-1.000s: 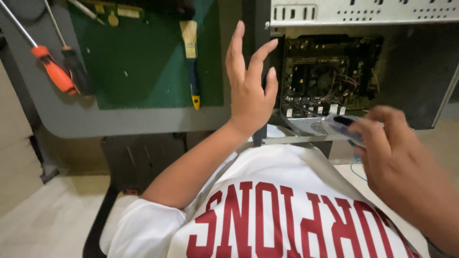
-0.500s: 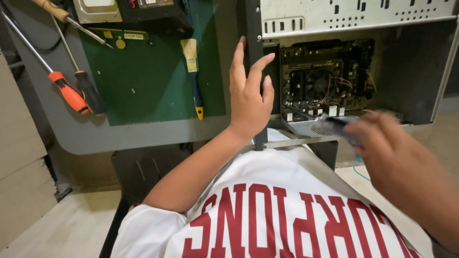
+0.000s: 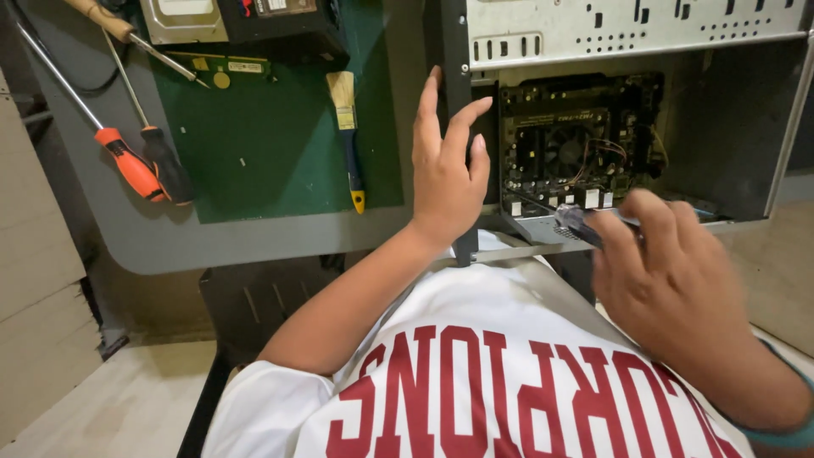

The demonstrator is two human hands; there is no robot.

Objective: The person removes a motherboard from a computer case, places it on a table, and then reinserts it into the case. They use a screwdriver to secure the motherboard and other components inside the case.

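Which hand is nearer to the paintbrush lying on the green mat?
Left. The left hand rests on the computer case's front edge, just right of the paintbrush. The right hand is farther right, holding a small dark tool.

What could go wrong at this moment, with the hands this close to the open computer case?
1. The right hand holds a small dark tool, blurred, close to the exposed motherboard; a slip might scrape components or snag the thin wires by the fan.
2. The left hand rests against the case's upright metal edge; bare sheet metal may nick fingers.
3. The case sits near the table edge, so pushing on it could shift it.
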